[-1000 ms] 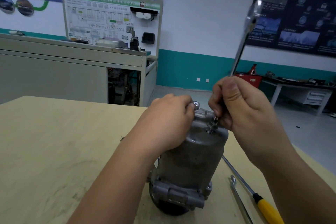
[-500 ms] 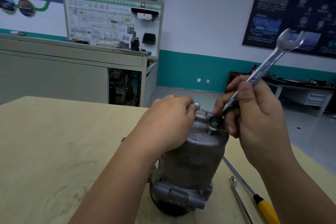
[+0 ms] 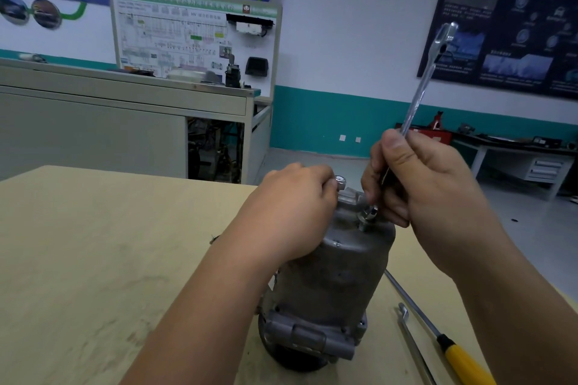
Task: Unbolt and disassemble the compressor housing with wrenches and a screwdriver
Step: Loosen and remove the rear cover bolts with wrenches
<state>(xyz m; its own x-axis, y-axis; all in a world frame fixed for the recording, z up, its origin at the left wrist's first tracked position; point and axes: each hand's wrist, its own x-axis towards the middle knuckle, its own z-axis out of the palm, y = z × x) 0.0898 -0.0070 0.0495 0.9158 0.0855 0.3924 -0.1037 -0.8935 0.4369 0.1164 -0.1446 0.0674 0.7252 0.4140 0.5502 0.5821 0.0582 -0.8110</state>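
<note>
Steadying the grey cast-metal compressor housing, upright on the pale wooden table, a person's left hand grips its top while the right hand clasps a chrome combination wrench at a raised bolt. Best practice: seat the wrench head fully, turn in short arcs, brace firmly. A yellow-handled screwdriver lies near the housing

An automotive training workshop: wiring-diagram teaching board on a bench, vehicle posters, red jack stand.
</note>
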